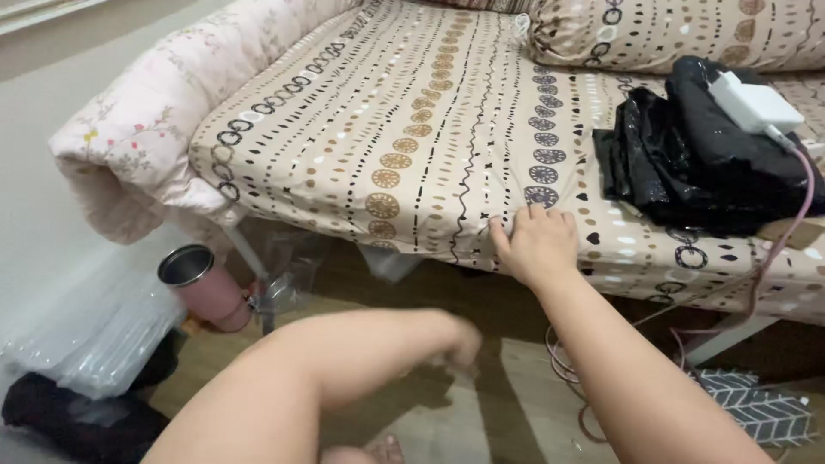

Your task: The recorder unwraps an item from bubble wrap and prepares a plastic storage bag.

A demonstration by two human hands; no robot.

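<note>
My right hand point(534, 243) rests on the front edge of a bed, fingers spread flat on the beige patterned sheet point(412, 120). Nothing is in it. My left hand point(460, 342) hangs low above the floor in front of the bed; it is blurred and looks curled, and I cannot tell whether it holds anything. The left forearm crosses the bottom of the view.
A black plastic bag point(687, 155) lies on the bed at right with a white charger block point(753, 101) and pink cable point(786, 232) on it. A pink metal tumbler point(204, 288) stands on the floor at left, beside clear plastic packaging point(86, 335). A pink floral quilt point(146, 120) drapes the bed's left end.
</note>
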